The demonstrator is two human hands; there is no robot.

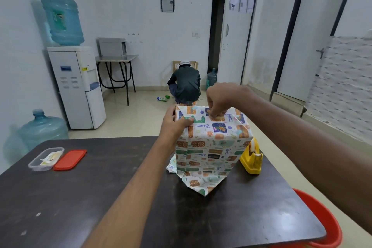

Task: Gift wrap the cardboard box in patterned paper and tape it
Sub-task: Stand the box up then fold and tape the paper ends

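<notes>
The box wrapped in patterned paper (209, 147) stands upright on the dark table (100, 197), with loose paper flaps splayed out at its base. My left hand (175, 125) grips its top left corner, thumb lying over the top face. My right hand (218, 100) reaches down from above, fingertips pinched and pressing on the top face near the middle. Whether tape is under the fingers I cannot tell. A yellow tape dispenser (252, 157) sits right beside the box on its right.
A clear plastic container (45, 159) and its red lid (70, 159) lie at the table's left. A red tub (326, 221) sits below the table's right corner. A person (186, 84) crouches on the floor beyond, and a water dispenser (78, 86) stands at the left wall.
</notes>
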